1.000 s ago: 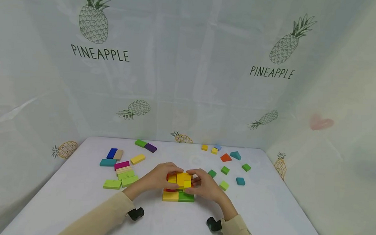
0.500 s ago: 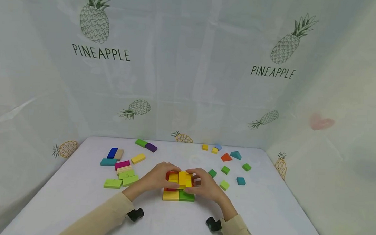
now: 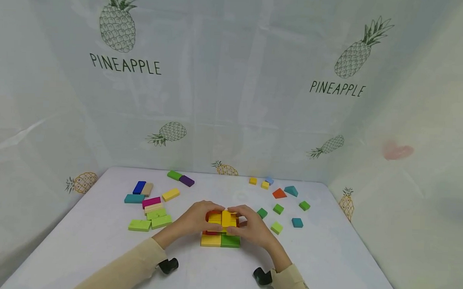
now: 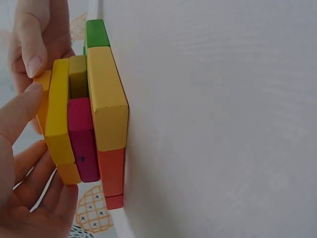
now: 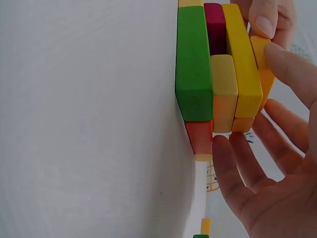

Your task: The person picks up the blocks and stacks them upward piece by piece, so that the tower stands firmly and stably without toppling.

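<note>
Both your left hand (image 3: 194, 218) and right hand (image 3: 253, 227) are part-closed, thumb and fingers curved round the top of one stack (image 3: 226, 218), sitting between them on the worktop (image 3: 215, 271). Left of your left hand: three lime blocks (image 3: 161, 222), one blue block (image 3: 139, 187). Beyond and right of your right hand: three green blocks (image 3: 278, 209), one orange triangle (image 3: 279, 193). Wrist views show four layers; in the head view your hands cover the stack's sides. Left wrist shows its magenta block (image 4: 81, 144) plainly; right wrist, partly hidden.
</note>
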### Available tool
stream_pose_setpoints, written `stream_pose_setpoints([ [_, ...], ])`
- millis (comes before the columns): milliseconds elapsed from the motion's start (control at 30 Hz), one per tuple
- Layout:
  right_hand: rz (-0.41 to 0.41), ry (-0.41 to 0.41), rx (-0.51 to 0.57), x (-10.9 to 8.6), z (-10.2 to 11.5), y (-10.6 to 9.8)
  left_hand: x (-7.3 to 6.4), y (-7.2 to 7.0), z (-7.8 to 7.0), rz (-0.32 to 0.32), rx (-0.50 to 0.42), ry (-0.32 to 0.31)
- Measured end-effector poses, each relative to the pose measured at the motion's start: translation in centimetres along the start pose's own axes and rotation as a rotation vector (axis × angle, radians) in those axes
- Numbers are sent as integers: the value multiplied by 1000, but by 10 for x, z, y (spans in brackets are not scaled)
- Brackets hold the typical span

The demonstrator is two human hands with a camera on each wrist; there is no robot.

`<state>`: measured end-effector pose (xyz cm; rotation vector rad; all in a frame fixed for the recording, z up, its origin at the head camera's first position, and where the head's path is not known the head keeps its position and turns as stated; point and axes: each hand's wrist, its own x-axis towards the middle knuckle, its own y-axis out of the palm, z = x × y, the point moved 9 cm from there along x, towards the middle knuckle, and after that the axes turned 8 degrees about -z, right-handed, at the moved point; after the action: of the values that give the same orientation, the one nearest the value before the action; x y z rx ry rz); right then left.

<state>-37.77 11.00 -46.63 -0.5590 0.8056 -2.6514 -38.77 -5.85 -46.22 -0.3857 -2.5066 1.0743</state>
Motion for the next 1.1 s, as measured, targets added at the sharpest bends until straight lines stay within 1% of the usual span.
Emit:
stream_pose_setpoints([
  [100, 0, 4, -3, -1, -1, 1, 1, 1, 3, 2, 0, -2],
  [167, 1, 8, -2, -1, -2, 1, 0, 0, 6, 2, 16, -15],
  [233, 0, 12, -7, -1, -3, 1, -2, -4, 11, -3, 26, -38],
  [300, -1, 17, -16, -1, -3, 1, -6, -12, 17, -15, 29, -70],
  [367, -2, 21, -24, -1, -3, 1, -11, -24, 24, -36, 13, -100],
  [467, -5, 29, -25, -2, -2, -1, -18, -49, 38, -78, 5, -128],
  [567, -9, 40, -14, -3, -3, -3, -20, -75, 54, -116, 36, -122],
  [633, -9, 42, -6, -3, -3, -4, -19, -91, 67, -128, 60, -114],
  [700, -7, 41, 2, -3, -3, -4, -17, -104, 82, -139, 95, -102],
  [767, -4, 35, 5, -2, -3, -3, -15, -112, 97, -134, 118, -103],
  [833, 0, 34, 4, -2, -4, -2, -14, -117, 110, -119, 132, -119],
  [933, 5, 27, 4, -1, -4, -1, -12, -119, 126, -79, 154, -147],
  [1033, 8, 19, 3, 0, -3, 0, -11, -117, 136, -46, 166, -169],
  [1100, 11, 16, 4, 0, -2, 1, -11, -115, 139, -29, 169, -178],
])
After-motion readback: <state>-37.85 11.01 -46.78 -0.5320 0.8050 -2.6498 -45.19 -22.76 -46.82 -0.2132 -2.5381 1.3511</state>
